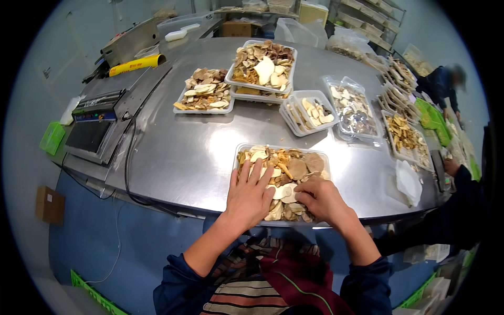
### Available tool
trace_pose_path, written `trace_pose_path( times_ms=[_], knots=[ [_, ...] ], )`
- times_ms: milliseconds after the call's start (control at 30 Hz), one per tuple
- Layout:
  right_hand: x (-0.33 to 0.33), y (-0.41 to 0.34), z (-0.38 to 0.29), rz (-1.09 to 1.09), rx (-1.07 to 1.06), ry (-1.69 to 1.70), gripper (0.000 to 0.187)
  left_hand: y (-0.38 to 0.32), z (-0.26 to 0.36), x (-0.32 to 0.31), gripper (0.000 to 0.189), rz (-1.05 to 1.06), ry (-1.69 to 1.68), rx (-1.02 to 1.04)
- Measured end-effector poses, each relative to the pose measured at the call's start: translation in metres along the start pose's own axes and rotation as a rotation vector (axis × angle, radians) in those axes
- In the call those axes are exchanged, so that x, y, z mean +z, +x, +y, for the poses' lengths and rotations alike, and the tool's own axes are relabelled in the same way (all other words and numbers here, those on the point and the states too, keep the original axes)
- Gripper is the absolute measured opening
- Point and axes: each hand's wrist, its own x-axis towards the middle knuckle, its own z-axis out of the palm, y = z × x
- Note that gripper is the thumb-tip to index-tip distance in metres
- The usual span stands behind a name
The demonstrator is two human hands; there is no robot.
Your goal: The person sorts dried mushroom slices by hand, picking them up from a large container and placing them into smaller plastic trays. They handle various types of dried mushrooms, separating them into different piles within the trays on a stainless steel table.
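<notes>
Before me on the steel table is a clear plastic tray filled with dried mushroom slices, some pale, others brown or yellow-orange. My left hand rests palm down over its left side, fingers apart and touching the slices. At the tray's lower middle, my right hand is curled, with thumb and fingertips at the edge of a pale mushroom slice. Two round brown mushroom caps lie near the upper right of the tray. My hands cover part of the contents.
Beyond are filled trays, a stacked pair, small nested containers and a film-wrapped tray. A wrapping machine with a cable stands left. Rightward are more trays, a white packet and other people.
</notes>
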Motion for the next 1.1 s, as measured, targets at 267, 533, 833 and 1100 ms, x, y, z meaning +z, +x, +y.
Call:
trace_pose_path(
  times_ms=[267, 533, 833, 1100],
  knots=[
    [-0.047, 0.012, 0.061, 0.297, 0.395, 0.073, 0.020, -0.007, -0.001, -0.008, 0.049, -0.035, 0.013, -0.007],
    [-0.034, 0.098, 0.143, 0.351, 0.565, 0.347, 0.028, -0.006, -0.005, -0.011, 0.052, 0.103, 0.039, 0.000],
    [-0.024, 0.126, 0.143, 0.408, 0.790, 1.132, 0.016, -0.030, -0.053, 0.004, 0.040, 0.429, -0.484, -0.351],
    [-0.053, 0.076, 0.077, 0.313, 0.641, 1.061, 0.011, -0.037, -0.062, 0.015, 0.038, 0.352, -0.776, -0.502]
  ],
)
